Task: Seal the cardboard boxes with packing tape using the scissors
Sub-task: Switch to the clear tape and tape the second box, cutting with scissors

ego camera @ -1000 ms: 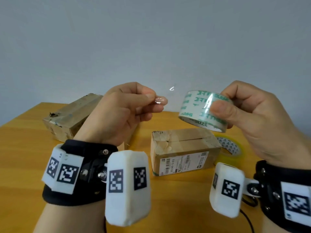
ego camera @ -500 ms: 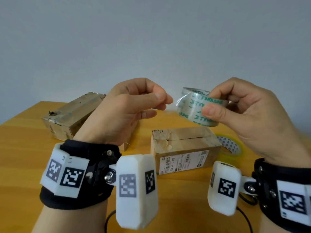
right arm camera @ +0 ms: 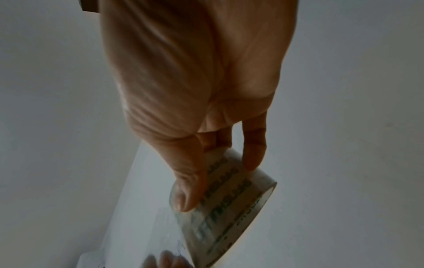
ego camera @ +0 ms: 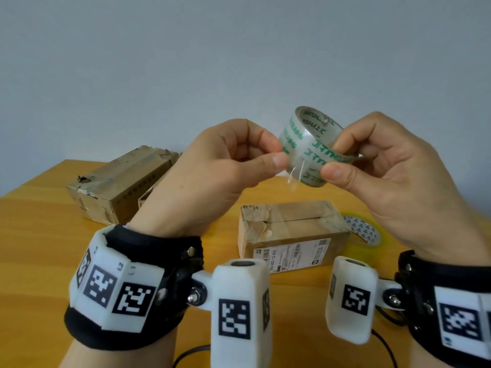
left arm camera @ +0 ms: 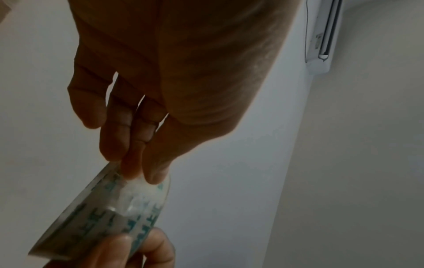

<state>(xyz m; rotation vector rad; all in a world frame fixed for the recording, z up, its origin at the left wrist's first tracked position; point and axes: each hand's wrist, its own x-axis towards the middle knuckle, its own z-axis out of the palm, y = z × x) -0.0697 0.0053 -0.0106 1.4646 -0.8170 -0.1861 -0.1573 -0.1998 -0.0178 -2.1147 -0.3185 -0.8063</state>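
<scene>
A plain wall (ego camera: pixel 239 62) of pale grey-blue colour fills the upper half of the head view, without any marks on it. Under it lies a wooden worktop (ego camera: pixel 34 235) with warm yellow-orange grain. In the left wrist view a white air conditioner unit (left arm camera: pixel 321 36) is mounted high, near a corner where two walls meet. The light is soft and even.

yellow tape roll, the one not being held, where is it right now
In the head view the yellow tape roll lies flat on the wooden table at the right, against the right end of the nearer cardboard box, partly hidden behind the right hand.
</scene>
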